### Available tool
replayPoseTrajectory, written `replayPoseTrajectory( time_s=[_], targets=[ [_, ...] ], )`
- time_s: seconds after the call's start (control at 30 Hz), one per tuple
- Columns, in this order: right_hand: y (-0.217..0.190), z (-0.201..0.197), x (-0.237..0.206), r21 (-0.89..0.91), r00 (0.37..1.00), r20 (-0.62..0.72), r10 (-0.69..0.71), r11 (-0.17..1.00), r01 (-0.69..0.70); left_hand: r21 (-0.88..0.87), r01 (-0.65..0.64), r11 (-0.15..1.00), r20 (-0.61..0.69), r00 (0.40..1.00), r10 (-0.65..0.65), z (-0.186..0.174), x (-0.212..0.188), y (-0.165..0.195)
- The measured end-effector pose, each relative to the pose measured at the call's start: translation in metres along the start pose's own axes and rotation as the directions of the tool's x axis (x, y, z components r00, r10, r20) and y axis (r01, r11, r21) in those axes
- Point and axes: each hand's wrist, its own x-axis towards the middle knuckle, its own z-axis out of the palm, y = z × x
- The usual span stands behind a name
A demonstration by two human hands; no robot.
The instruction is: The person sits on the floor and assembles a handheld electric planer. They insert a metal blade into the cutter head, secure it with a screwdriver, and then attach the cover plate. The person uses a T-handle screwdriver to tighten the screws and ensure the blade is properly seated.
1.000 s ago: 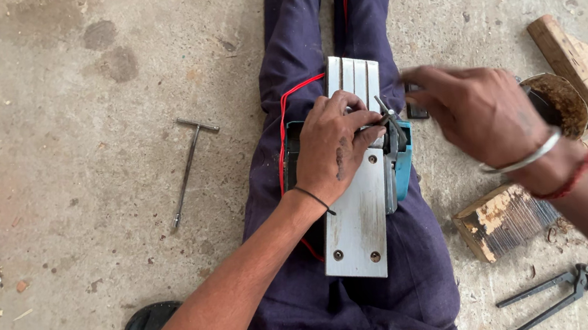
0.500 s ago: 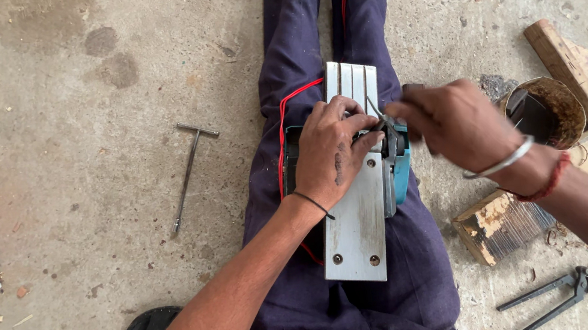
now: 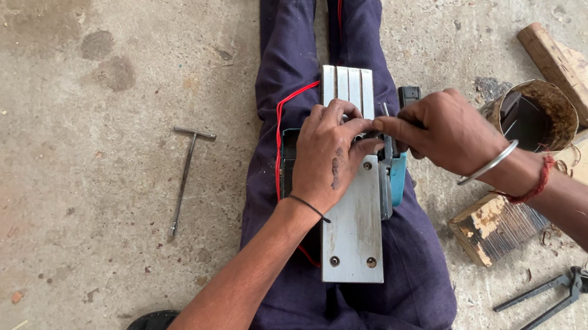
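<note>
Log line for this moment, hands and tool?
left hand pressing planer on lap | right hand pinching at its side | T-handle wrench on floor

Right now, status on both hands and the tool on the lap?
Left hand pressing on planer, grip unclear. Right hand pinching at its side edge. Red wire loops alongside; nothing blocking.
</note>
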Motion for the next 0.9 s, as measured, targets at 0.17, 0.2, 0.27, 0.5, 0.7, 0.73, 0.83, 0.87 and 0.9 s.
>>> replayPoseTrajectory(
  time_s=[0.17, 0.2, 0.27, 0.5, 0.7, 0.73, 0.83, 0.87, 0.9],
  targets=[
    [-0.012, -0.005, -0.004, 0.082, 0.986, 0.069, 0.149, 0.985, -0.155, -0.011, 0.019, 1.0, 0.0, 1.0, -0.019, 0.0, 0.0, 0.0],
    [-0.012, -0.008, -0.005, -0.001, 0.999, -0.02, 0.048, 0.999, -0.048, -0.024, 0.027, 0.999, -0.01, 1.0, -0.028, 0.0, 0.0, 0.0],
    [-0.013, -0.014, -0.005, -0.129, 0.941, -0.17, -0.292, 0.954, 0.272, -0.021, 0.04, 0.999, 0.004, 0.999, -0.04, 0.0, -0.001, 0.0],
    [-0.01, -0.019, -0.002, -0.405, 0.873, -0.105, -0.477, 0.822, 0.4, 0.009, 0.016, 1.0, 0.004, 1.0, -0.016, 0.0, -0.001, 0.001],
    [-0.016, -0.011, 0.003, -0.216, 0.992, 0.078, 0.099, 0.973, -0.08, 0.008, 0.026, 1.0, 0.002, 1.0, -0.026, 0.001, 0.0, 0.0],
    [-0.015, -0.012, 0.003, -0.13, 0.976, 0.124, 0.179, 0.978, -0.163, 0.008, 0.027, 1.0, 0.002, 1.0, -0.027, 0.002, 0.0, 0.0],
    [-0.009, -0.019, 0.002, -0.244, 0.996, -0.024, -0.081, 0.967, 0.072, 0.011, 0.031, 0.999, 0.006, 0.999, -0.031, 0.003, 0.0, -0.001],
    [-0.006, -0.02, 0.002, -0.286, 0.934, -0.091, -0.346, 0.907, 0.309, 0.015, 0.031, 0.999, 0.007, 1.0, -0.031, 0.004, 0.0, -0.001],
    [-0.003, -0.022, 0.002, -0.34, 0.798, -0.142, -0.586, 0.786, 0.517, 0.02, 0.032, 0.999, 0.01, 0.999, -0.032, 0.004, 0.0, -0.001]
  ],
)
